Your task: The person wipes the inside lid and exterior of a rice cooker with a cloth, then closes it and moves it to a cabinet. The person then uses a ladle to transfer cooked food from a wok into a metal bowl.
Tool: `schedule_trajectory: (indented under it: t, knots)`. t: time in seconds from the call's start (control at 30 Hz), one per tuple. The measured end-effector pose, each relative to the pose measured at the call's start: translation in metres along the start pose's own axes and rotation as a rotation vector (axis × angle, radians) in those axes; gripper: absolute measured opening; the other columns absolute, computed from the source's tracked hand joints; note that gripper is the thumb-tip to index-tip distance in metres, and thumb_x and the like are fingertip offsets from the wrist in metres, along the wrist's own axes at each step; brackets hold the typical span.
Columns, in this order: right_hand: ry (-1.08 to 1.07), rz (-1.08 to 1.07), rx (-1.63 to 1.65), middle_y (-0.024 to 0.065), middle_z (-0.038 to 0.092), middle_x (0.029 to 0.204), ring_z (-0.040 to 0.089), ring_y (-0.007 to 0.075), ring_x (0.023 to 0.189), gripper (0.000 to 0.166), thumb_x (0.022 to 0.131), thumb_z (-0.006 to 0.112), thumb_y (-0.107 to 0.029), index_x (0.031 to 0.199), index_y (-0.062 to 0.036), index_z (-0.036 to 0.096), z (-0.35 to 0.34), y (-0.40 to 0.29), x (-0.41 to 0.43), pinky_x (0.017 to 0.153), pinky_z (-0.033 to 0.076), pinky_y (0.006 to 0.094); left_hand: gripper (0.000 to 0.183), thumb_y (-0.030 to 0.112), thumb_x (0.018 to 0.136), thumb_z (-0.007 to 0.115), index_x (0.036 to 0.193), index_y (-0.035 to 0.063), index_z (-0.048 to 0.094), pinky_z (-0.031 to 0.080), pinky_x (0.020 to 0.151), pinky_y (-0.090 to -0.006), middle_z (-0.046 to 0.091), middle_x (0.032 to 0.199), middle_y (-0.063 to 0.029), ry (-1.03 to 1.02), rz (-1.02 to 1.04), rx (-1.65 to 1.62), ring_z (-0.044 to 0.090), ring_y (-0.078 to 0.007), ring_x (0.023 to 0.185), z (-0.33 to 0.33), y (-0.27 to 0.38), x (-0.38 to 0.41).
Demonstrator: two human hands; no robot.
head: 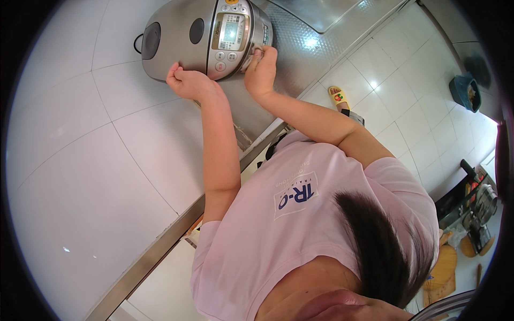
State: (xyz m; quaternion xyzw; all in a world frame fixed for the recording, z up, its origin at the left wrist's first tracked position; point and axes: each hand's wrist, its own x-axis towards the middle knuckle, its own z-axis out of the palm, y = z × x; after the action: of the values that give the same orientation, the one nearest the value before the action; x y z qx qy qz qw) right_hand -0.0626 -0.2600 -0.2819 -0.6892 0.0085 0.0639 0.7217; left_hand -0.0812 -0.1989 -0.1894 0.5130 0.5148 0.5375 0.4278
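Observation:
A silver-grey electric rice cooker (180, 44) stands before me with its lid down. Its control panel has a lit display (231, 33) and several buttons. My right hand (261, 72) grips a crumpled pale cloth (252, 58), pressed against the cooker's front rim below the panel; part of the cloth is hidden by the fingers. Along the near side of the lid, my left hand (190, 82) is loosely closed with the fingers curled in. Nothing shows inside it, and its fingertips are at the lid's edge.
White tiled countertop (152, 148) spreads to the left, with a metal edge strip (160, 240). Textured stainless-steel surface (305, 52) lies right of the cooker. On the floor are a yellow slipper (337, 95) on a foot and a lined bin (461, 92). Wooden cutting boards (439, 273) lie lower right.

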Motion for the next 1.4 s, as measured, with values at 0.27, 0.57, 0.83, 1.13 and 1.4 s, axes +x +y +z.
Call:
schedule_trajectory:
  t: [0.27,0.57,0.83,1.13,1.4]
  knots:
    - [0.080,0.079,-0.111,0.0223,0.055,0.099,0.055,0.0414,0.089,0.017,0.092,0.047,-0.016,0.100,-0.0004,0.047,0.013,0.040,0.042,0.077,0.043,0.0475,0.024,0.011,0.093,0.033,0.105,0.0040,0.053,0.045,0.086,-0.0307,0.049,0.114,-0.0088,-0.035,-0.007,-0.038,0.049,-0.0198,0.101,-0.005,-0.001,0.005]
    - [-0.115,-0.052,-0.326,0.0265,0.062,0.095,0.059,0.0437,0.092,0.028,0.089,0.051,-0.027,0.099,-0.0013,0.054,0.026,0.078,0.172,0.080,0.047,0.0469,0.023,0.011,0.093,0.033,0.103,0.0033,0.053,0.045,0.084,-0.0315,0.048,0.112,-0.0079,-0.076,0.024,-0.044,0.050,-0.0198,0.098,-0.001,-0.006,0.009]
    - [-0.038,0.274,-0.296,0.0303,0.060,0.097,0.059,0.0446,0.093,0.034,0.092,0.047,-0.028,0.102,0.0044,0.047,0.011,0.064,0.087,0.081,0.046,0.0488,0.025,0.013,0.094,0.032,0.105,0.0022,0.052,0.045,0.087,-0.0330,0.043,0.117,-0.0094,-0.048,0.044,0.014,0.049,-0.0224,0.102,-0.006,-0.013,0.011]
    - [-0.028,0.642,-0.048,0.0255,0.058,0.101,0.059,0.0392,0.089,0.025,0.095,0.041,-0.020,0.101,0.0042,0.041,0.016,0.034,-0.002,0.079,0.046,0.0468,0.024,0.011,0.093,0.034,0.102,0.0003,0.053,0.045,0.086,-0.0328,0.047,0.115,-0.0111,-0.043,0.109,0.006,0.051,-0.0224,0.101,-0.003,-0.012,0.011]
    - [0.061,0.392,0.085,0.0214,0.059,0.097,0.059,0.0292,0.091,0.036,0.094,0.048,-0.029,0.105,0.0051,0.047,0.004,0.008,0.045,0.077,0.047,0.0378,0.023,0.008,0.091,0.036,0.096,0.0005,0.057,0.046,0.083,-0.0314,0.053,0.110,-0.0093,-0.169,0.037,0.042,0.054,-0.0209,0.096,-0.014,0.004,0.022]
